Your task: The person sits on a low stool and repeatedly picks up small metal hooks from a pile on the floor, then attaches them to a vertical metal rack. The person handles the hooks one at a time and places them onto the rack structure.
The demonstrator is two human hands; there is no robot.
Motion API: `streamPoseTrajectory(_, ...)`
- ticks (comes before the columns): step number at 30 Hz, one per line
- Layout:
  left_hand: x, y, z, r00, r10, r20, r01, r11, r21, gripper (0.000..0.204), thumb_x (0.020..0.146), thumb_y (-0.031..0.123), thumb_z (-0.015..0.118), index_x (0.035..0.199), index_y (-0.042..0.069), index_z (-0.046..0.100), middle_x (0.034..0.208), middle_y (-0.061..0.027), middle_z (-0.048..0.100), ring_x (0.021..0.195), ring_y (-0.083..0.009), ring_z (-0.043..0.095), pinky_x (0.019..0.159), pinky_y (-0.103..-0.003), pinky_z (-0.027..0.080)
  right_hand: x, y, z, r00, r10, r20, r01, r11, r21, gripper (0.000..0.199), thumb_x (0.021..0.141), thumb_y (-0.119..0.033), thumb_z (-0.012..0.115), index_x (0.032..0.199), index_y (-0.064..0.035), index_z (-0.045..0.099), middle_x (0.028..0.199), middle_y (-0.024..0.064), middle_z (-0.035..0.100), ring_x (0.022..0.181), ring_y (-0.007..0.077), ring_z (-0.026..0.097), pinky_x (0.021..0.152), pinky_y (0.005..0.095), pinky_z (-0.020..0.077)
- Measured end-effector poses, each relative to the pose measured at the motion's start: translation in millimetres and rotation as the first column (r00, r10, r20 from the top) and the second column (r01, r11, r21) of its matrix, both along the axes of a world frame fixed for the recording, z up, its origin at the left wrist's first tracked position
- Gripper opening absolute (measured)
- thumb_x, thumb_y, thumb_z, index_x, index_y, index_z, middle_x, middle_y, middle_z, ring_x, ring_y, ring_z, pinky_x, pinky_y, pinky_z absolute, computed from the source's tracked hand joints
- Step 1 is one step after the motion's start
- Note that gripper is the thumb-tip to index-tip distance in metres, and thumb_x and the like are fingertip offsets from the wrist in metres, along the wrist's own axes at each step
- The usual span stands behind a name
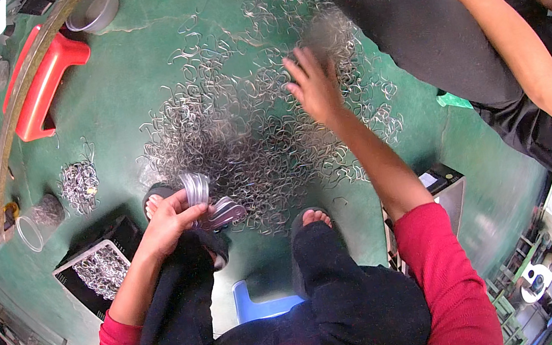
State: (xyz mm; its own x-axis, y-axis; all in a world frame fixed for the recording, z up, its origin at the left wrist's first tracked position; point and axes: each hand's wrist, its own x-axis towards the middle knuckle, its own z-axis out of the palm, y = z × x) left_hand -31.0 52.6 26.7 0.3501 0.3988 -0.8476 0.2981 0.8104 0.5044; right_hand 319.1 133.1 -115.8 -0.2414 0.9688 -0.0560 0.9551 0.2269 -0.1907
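Note:
Many small bent metal wire hooks (195, 135) lie in a wide, loose pile on the green floor in front of my feet. Between the thumb and fingers of my left hand (168, 221) is a bunch of metal hooks (196, 186), nested side by side. More hooks (226, 212) in a neat row show just beyond my fingertips; whether the hand holds these too is unclear. My right hand (317, 91) reaches over the far right part of the pile, fingers spread, with nothing visible in it.
Beside my left leg stands a dark box (107, 272) of hooks; another box (446, 194) is by my right arm. A small heap of hooks (80, 186), a clear cup (38, 223) and a red stool (49, 79) lie left. A co-worker's leg (419, 21) borders the pile.

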Motion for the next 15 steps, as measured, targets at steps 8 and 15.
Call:
streamPoseTrajectory(8,-5.3,-1.4,-3.9,0.996,-0.047,-0.077,0.05,0.998,0.037,0.028,0.087,0.02,0.063,0.108,0.003,0.059,0.09,-0.0004,0.068,0.069,-0.0035,0.05,0.058,-0.018,0.036,-13.5,-2.0,5.7,0.968,0.227,-0.108,-0.214,0.97,0.12,0.054,0.087,-0.034,0.058,0.134,-0.0133,0.043,0.14,0.0153,0.037,0.13,0.0321,0.034,0.105,0.0557,0.0236)
streamPoseTrajectory(15,-4.0,-2.5,-2.9,1.0,0.016,-0.024,-0.016,1.0,0.0,0.029,0.087,0.019,0.062,0.111,0.002,0.058,0.091,-0.0011,0.068,0.07,-0.003,0.051,0.058,-0.018,0.035,-15.1,-3.1,7.7,0.977,0.211,-0.019,-0.211,0.978,0.003,0.055,0.087,-0.049,0.051,0.137,-0.0284,0.042,0.151,0.016,0.019,0.137,0.0415,0.018,0.1,0.0702,0.0169)
